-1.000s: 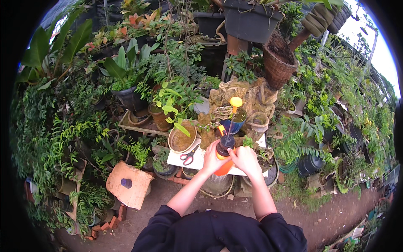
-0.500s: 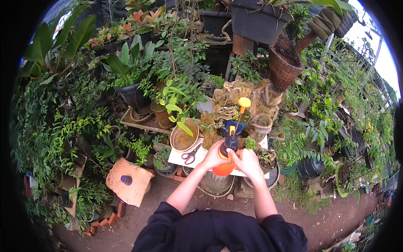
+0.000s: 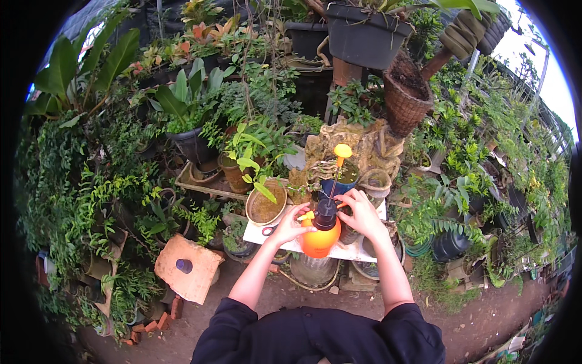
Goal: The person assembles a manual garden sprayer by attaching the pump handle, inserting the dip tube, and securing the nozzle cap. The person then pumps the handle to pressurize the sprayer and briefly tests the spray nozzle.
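An orange pump spray bottle (image 3: 320, 242) with a black head and a yellow nozzle stands upright over a white board (image 3: 254, 234). Its yellow-knobbed pump rod (image 3: 343, 151) is drawn up on a thin shaft. My left hand (image 3: 288, 227) is curved round the nozzle side, thumb against the bottle's shoulder and fingers by the nozzle. On the other side my right hand (image 3: 362, 216) has its fingers bent at the black head, around a small orange lever. Beside my left hand, a handle loop of the scissors (image 3: 267, 231) shows; the rest is hidden.
A round shallow pot (image 3: 250, 209) sits at the board's back left, with a blue pot (image 3: 339, 184) behind the bottle. Nearer left is a tan slab (image 3: 194, 276) bearing a dark round object. A black planter (image 3: 367, 39) and woven basket pot (image 3: 407, 100) rise at the back.
The bottle has turned, so its nozzle now points left. My left hand has shifted left to the nozzle side; my right hand has moved up and right. The scissors are now mostly covered.
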Motion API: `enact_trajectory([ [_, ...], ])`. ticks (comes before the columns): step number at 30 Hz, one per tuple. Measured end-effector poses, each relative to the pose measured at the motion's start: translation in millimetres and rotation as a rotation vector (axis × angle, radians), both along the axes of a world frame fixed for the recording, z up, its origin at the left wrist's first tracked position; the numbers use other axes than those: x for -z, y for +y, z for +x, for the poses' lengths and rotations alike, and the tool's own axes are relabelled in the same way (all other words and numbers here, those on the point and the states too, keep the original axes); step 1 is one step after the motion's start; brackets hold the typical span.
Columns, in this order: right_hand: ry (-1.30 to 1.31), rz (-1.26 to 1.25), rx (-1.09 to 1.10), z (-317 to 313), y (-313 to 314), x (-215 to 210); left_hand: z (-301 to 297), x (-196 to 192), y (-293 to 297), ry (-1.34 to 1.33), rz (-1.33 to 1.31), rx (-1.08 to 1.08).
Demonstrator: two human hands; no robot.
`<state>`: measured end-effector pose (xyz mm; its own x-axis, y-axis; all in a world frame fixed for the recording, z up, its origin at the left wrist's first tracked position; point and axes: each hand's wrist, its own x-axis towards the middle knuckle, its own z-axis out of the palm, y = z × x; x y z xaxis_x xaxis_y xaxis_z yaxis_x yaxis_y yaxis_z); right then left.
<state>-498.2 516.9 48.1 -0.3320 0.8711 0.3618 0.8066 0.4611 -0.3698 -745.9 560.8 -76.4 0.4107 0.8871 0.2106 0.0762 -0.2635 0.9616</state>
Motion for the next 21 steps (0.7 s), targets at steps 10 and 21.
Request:
enact_trajectory([
  [10,0.074,0.01,0.332,-45,-46,10,43,-1,-34,0.323,0.282,-0.249],
  [21,0.317,0.432,0.03,-32,6,-137,46,0,-24,0.151,0.209,-0.162],
])
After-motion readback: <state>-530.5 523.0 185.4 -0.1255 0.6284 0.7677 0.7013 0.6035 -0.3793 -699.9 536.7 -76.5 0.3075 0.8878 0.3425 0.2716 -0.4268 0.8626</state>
